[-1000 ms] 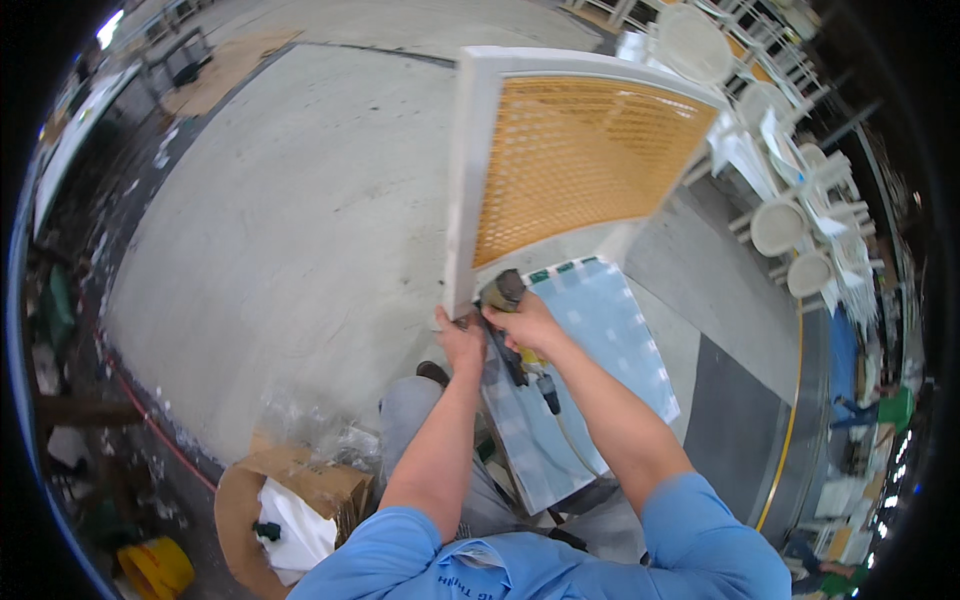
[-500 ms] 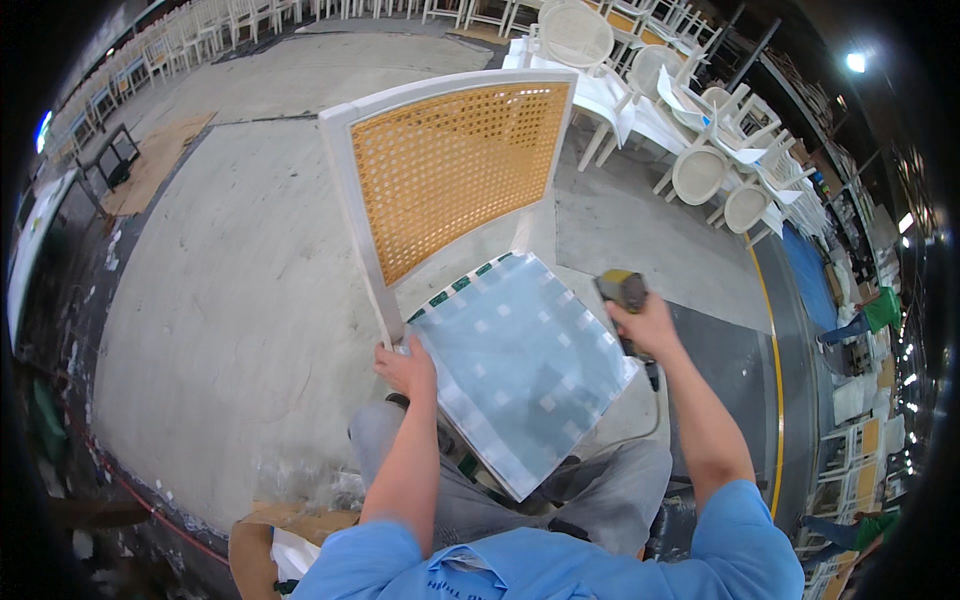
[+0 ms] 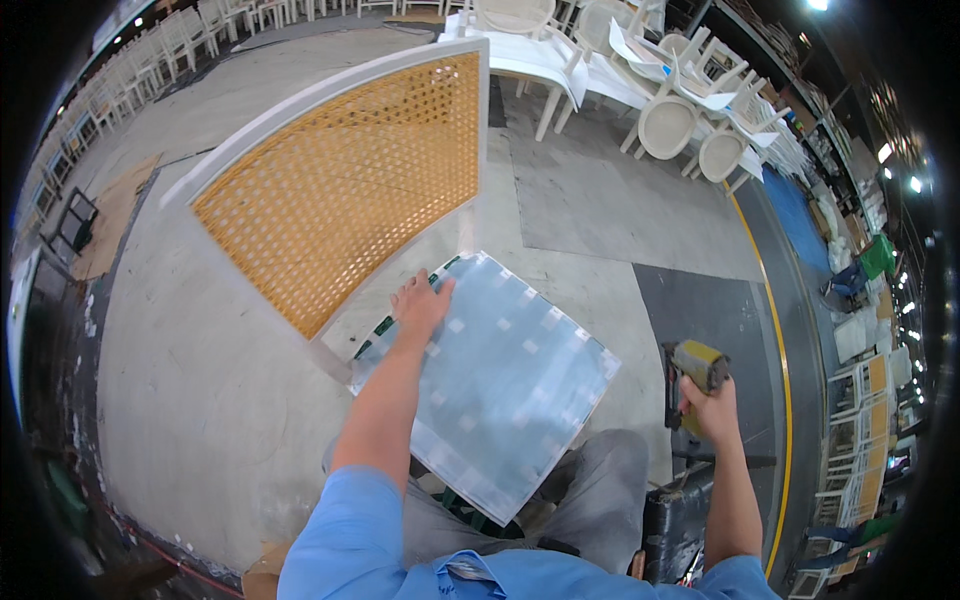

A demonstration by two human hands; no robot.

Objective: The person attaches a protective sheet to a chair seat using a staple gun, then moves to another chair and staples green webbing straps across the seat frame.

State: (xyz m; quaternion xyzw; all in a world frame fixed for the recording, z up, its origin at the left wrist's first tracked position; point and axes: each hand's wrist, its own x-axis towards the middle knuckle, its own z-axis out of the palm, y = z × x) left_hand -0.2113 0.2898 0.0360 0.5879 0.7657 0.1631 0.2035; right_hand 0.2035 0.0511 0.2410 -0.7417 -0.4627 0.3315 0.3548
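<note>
1. Chair [image 3: 400,250], white-framed with an orange woven cane back, is seen at the middle of the scene, close in front of the person, above the lap
2. Its seat [image 3: 490,380] is covered by a pale, plastic-wrapped pad with a grid of light squares, tilted so that one corner points near
3. On the far left corner of the seat the left hand [image 3: 420,305] is laid flat, fingers spread, palm down, nothing being grasped
4. To the right of the seat, clear of it, a yellow and black staple gun [image 3: 690,375] is gripped by the right hand [image 3: 712,410], fingers closed round the handle, the nose pointed down
5. Grey trousers [image 3: 590,490] and blue sleeves [image 3: 340,530] are seen near
6. A bare concrete floor [image 3: 200,380] lies under the chair
7. Many white chairs [image 3: 660,100] are stacked far right, and a row more far left
</note>
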